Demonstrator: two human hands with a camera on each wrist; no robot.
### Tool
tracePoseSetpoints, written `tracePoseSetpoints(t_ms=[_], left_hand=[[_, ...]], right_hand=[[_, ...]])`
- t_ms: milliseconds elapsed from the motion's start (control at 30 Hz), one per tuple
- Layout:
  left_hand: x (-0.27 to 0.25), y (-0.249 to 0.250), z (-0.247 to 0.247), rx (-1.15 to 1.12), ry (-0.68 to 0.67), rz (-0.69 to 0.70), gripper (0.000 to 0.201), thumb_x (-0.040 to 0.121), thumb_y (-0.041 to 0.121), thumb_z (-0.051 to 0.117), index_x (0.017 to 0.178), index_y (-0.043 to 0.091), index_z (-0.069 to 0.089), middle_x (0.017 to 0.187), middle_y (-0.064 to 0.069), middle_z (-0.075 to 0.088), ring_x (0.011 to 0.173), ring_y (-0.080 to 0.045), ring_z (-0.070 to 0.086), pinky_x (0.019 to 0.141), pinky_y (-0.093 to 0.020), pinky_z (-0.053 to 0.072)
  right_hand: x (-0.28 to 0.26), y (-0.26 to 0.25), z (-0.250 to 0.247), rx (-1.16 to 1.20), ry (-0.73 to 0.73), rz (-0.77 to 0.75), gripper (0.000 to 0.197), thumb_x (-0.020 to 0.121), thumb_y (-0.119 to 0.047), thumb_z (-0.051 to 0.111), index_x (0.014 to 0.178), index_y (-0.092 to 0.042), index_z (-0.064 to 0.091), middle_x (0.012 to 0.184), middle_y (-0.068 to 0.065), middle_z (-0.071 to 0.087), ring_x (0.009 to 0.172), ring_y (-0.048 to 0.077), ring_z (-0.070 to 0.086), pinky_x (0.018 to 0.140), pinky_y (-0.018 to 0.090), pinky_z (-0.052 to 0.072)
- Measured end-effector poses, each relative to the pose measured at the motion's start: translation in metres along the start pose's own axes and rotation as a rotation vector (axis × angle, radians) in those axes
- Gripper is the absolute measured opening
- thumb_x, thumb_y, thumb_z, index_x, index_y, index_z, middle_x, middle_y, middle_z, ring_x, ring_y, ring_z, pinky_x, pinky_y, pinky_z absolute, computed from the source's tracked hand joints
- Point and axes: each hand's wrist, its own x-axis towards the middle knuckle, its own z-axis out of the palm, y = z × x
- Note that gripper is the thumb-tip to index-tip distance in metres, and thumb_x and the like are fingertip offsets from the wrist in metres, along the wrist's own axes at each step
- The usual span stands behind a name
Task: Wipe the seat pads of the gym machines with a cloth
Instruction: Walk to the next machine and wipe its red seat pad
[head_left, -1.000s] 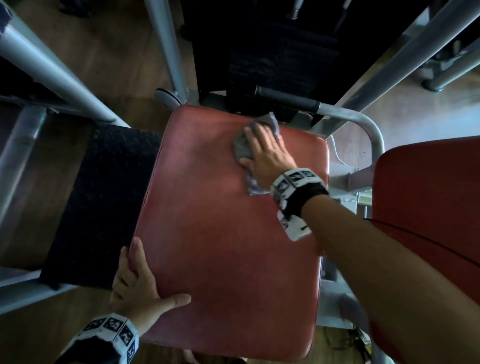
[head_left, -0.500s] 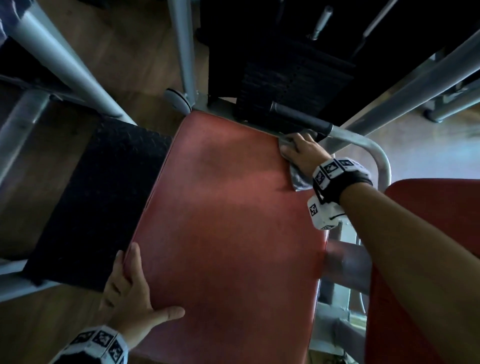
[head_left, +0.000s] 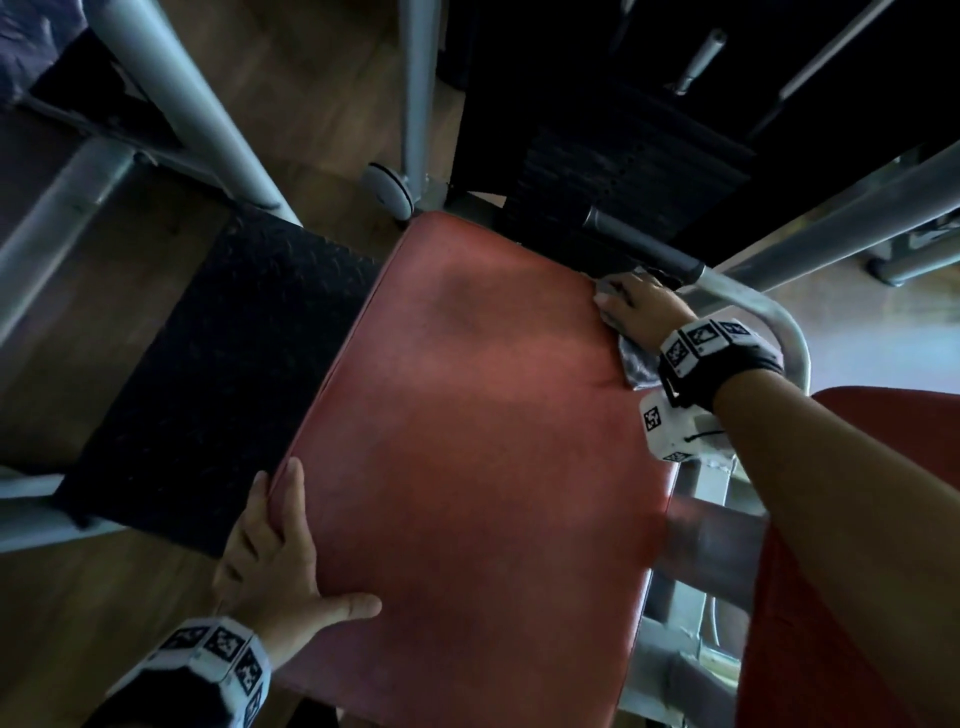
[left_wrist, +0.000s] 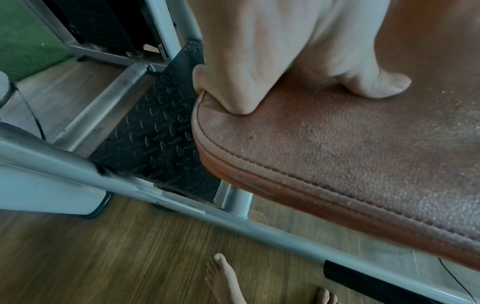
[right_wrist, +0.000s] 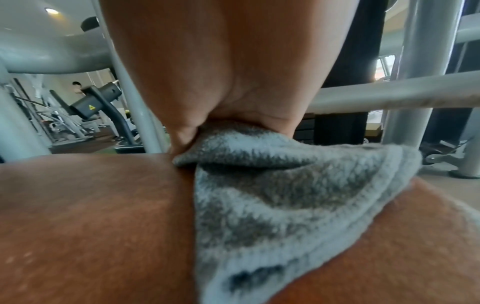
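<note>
One grey fluffy cloth (head_left: 636, 364) under right hand (head_left: 641, 309), fingers curled on it. Left hand (head_left: 270, 561) grips one red leather seat pad (head_left: 467, 415) by edge.

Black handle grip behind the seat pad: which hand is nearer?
Right. The right hand holds the cloth on the far right corner of the pad, right beside the grip; the left hand holds the near left edge, diagonally opposite.

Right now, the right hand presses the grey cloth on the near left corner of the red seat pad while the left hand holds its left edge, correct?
Not quite: in the head view the right hand presses the grey cloth on the far right corner of the red seat pad. The left hand does hold its left edge.
</note>
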Motion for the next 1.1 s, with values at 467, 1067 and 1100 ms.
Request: tracePoseSetpoints(t_ms=[467,1067,1100], left_hand=[[0.001,-0.005,0.003,-0.057,-0.008,0.022,0.157,0.041,0.074,0.078,0.126,0.043,-0.050,0.150,-0.004,-0.040,0.146,-0.035,-0.007,0.117,-0.054,0.013],[0.001,-0.003,-0.002,-0.014,-0.050,-0.011,0.153,0.050,0.072,0.077,0.124,0.039,-0.053,0.145,-0.005,-0.047,0.145,-0.033,-0.012,0.118,-0.053,0.010],[0.001,-0.004,-0.001,-0.018,-0.046,-0.010,0.154,0.050,0.072,0.077,0.125,0.039,-0.053,0.145,-0.004,-0.047,0.145,-0.034,-0.011,0.117,-0.054,0.010]], right_hand=[[0.023,-0.056,-0.001,0.042,-0.050,-0.072,0.039,0.096,-0.032,0.050,0.132,-0.019,0.054,0.129,0.009,0.058,0.119,0.025,0.053,0.096,0.027,0.037],[0.053,-0.098,0.004,0.002,-0.096,0.032,0.035,0.099,-0.027,0.044,0.124,-0.007,0.058,0.127,0.018,0.058,0.120,0.035,0.052,0.103,0.041,0.038],[0.056,-0.115,0.005,0.003,-0.095,0.003,0.035,0.099,-0.026,0.044,0.125,-0.006,0.058,0.127,0.019,0.058,0.119,0.035,0.053,0.102,0.041,0.039]])
